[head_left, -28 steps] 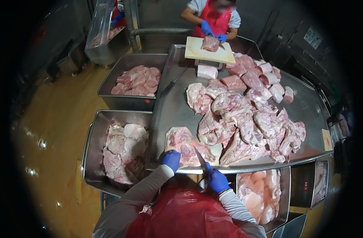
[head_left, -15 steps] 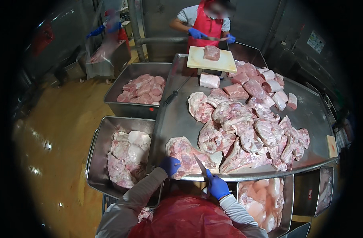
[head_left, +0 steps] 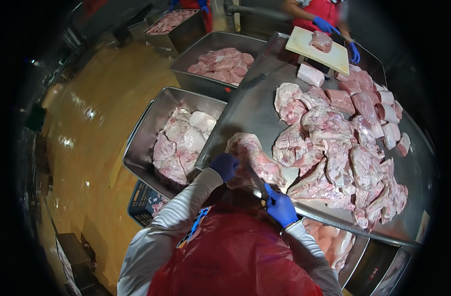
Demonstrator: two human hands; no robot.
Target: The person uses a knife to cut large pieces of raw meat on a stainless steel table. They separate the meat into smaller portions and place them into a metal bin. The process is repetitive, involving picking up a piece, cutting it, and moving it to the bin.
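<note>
A flattened, pale pink meat cut point(head_left: 256, 161) lies at the near left of the steel table point(head_left: 245, 114). My left hand point(head_left: 224, 166) in a blue glove is closed on this cut's left edge. My right hand point(head_left: 281, 206), also blue-gloved, grips a knife point(head_left: 257, 181) by its handle, with the blade angled up and left over the cut. A heap of large fatty cuts point(head_left: 319, 153) lies just right of it.
Steel bins of meat point(head_left: 146, 153) point(head_left: 196, 74) stand along the left; another point(head_left: 329, 237) under the front edge. A plastic crate point(head_left: 140, 197) is low left. Across the table, a co-worker point(head_left: 309, 17) works near a cutting board point(head_left: 297, 42). Beyond is an ochre floor point(head_left: 87, 143).
The view has swung, shifting the scene rightward. My hands and knife remain at the same cut. The co-worker's hands have moved, lifting from the board and then coming lower beside it.
</note>
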